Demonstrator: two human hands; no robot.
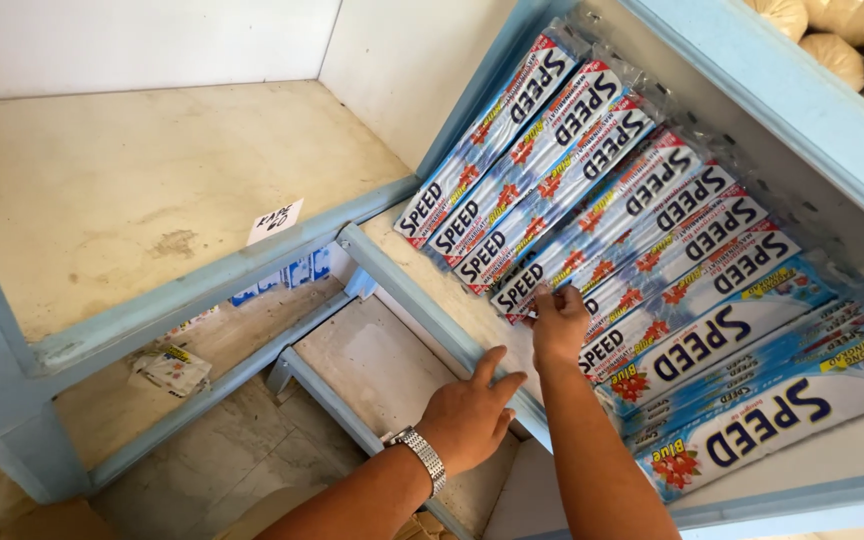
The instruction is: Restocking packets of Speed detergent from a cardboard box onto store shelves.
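Left shelf [152, 190] carries only a paper tag [274, 221]; crumpled wrapper [170, 368] on the level below. Our left hand [467, 415], wristwatch [422, 458] on it, rests flat and unclenched on the blue shelf rail [422, 305], holding nothing. Our right hand [558, 322] pinches the lower end of one soap bar pack [592, 225] in the slanted, overlapping row of soap bar packs [672, 290] on the right-hand shelf. Risk as we see it: slick wrappers, shallow fingertip grip; tugging one could drag its neighbours and slide the row off the front edge.
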